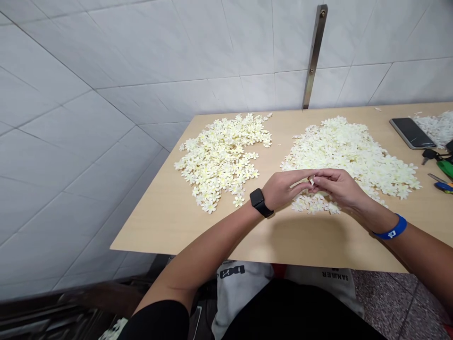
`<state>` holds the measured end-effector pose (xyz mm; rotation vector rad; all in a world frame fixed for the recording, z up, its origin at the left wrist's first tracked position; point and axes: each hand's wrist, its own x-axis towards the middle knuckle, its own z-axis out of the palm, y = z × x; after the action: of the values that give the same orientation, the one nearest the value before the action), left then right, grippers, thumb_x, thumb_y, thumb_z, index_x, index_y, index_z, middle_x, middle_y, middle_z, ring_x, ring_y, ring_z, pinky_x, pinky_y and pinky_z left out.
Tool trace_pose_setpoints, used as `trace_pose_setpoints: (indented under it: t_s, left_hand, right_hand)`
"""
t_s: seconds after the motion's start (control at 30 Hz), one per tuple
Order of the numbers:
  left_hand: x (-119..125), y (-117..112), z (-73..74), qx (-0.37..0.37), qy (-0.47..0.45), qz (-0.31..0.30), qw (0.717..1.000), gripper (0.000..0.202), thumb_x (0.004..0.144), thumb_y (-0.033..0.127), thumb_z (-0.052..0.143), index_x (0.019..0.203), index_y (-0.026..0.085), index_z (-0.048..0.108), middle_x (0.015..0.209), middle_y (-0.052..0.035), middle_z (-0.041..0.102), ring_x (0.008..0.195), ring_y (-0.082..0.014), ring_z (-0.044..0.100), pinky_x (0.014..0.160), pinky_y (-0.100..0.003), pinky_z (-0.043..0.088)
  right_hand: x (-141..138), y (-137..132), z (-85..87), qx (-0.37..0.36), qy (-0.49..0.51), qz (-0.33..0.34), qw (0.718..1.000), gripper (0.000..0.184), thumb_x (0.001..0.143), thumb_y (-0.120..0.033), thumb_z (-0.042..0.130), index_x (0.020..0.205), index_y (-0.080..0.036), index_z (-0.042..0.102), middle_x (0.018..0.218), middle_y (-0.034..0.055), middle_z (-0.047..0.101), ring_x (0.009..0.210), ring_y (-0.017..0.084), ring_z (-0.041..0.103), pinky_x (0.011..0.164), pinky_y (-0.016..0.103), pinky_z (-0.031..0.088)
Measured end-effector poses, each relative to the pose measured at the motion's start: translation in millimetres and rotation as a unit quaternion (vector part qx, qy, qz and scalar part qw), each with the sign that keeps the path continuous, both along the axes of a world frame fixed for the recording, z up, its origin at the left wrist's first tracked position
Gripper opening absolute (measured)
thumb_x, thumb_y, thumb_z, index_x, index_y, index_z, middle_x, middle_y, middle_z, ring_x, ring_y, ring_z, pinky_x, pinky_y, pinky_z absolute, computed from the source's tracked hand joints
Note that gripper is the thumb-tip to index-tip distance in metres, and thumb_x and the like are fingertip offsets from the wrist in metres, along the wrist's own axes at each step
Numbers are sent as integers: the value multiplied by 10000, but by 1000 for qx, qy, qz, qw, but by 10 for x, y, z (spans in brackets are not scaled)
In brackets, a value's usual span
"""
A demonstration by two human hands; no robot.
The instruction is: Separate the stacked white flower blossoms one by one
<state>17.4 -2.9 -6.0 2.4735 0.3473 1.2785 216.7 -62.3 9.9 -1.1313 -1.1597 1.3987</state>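
Note:
My left hand [285, 188] and my right hand [338, 188] meet fingertip to fingertip above the front of the right-hand flower pile. Between their pinched fingers is a small white flower [311, 180], mostly covered, so its exact shape is hard to make out. Beneath and behind the hands spreads a broad pile of white blossoms [339, 141], closely heaped. To the left lies another pile of pale blossoms [221, 151] with yellow centres, looser at its edges. One blossom [239, 201] lies at that pile's front right edge.
The wooden tabletop [170, 222] meets a tiled wall [198, 42] at the back. At the right are a phone [412, 133], a heap of small white pieces [437, 126], keys [430, 155] and a blue-handled tool [444, 187]. A metal bracket [314, 56] is fixed to the wall.

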Motion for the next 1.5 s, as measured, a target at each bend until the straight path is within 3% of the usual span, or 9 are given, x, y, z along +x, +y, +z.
trace_pose_setpoints:
  t_s: [0.47, 0.67, 0.87, 1.17, 1.3, 1.5]
  left_hand:
    - [-4, 2, 5, 5, 4, 3, 1000, 356, 992, 301, 619, 1338, 224, 643, 1252, -38, 754, 1119, -160, 747, 961, -266, 619]
    - [-29, 8, 14, -33, -8, 2, 999, 350, 976, 327, 644, 1312, 231, 667, 1241, -41, 758, 1116, -173, 750, 966, -295, 628]
    - [-44, 37, 19, -35, -8, 3, 999, 338, 969, 321, 655, 1290, 218, 677, 1229, -52, 763, 1113, -168, 750, 976, -282, 617]
    - [-4, 48, -44, 23, 50, 0, 998, 332, 1015, 283, 568, 1334, 224, 637, 1219, -70, 764, 1127, -169, 738, 979, -315, 615]
    - [-40, 61, -15, -6, 36, 20, 999, 307, 1005, 296, 592, 1290, 204, 659, 1242, -70, 757, 1138, -168, 739, 991, -307, 613]
    - [-58, 71, -17, -35, 40, 18, 998, 317, 1009, 305, 586, 1304, 210, 651, 1259, -71, 749, 1151, -168, 731, 1005, -321, 604]
  right_hand:
    - [13, 27, -31, -29, 38, -27, 999, 381, 602, -494, 957, 798, -204, 806, 661, 27, 744, 628, 143, 724, 681, 250, 620]
    - [23, 35, -13, -34, 27, -40, 998, 409, 563, -511, 966, 761, -200, 790, 663, 40, 747, 672, 193, 756, 730, 312, 642]
    - [26, 41, -50, -42, 30, -33, 998, 430, 605, -528, 941, 850, -201, 807, 728, 52, 773, 715, 203, 770, 816, 352, 643]
    - [-1, -6, 27, -16, -34, -33, 999, 347, 658, -469, 921, 860, -203, 826, 820, 61, 800, 758, 194, 762, 851, 353, 638]
    - [52, 1, 20, -22, -26, -46, 998, 371, 668, -493, 922, 889, -208, 834, 790, 68, 798, 751, 222, 777, 908, 418, 641]
    - [60, 25, -22, -26, -3, -43, 999, 415, 649, -534, 923, 886, -208, 824, 749, 58, 786, 730, 211, 776, 906, 404, 641]
